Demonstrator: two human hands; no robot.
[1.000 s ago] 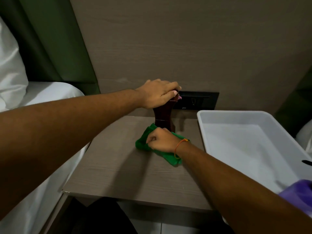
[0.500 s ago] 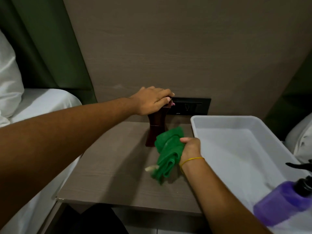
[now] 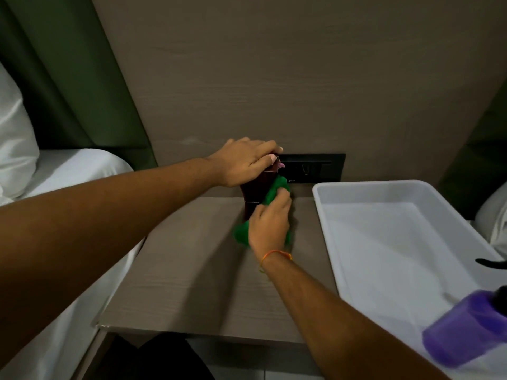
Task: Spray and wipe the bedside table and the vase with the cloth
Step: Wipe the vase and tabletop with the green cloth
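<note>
change: the right hand (image 3: 270,223) has lifted the green cloth (image 3: 274,192) off the bedside table (image 3: 186,270) and now presses it to the vase's side, so wiping has likely moved from tabletop to vase.
left hand (image 3: 247,160): fingers curled over the top of the dark red vase (image 3: 253,193), steadying it.
right hand: fingers closed around the bunched cloth.
vase: upright at the table's back edge.
nearby: white tub (image 3: 397,229) on the right holds a purple spray bottle (image 3: 466,325); black socket panel (image 3: 315,168) close behind the vase.

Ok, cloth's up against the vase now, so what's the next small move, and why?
Probably rub the green cloth down the side of the dark red vase. The right hand already presses the cloth against the vase, the left hand steadies its top, and the vase stands upright on the bedside table.
</note>
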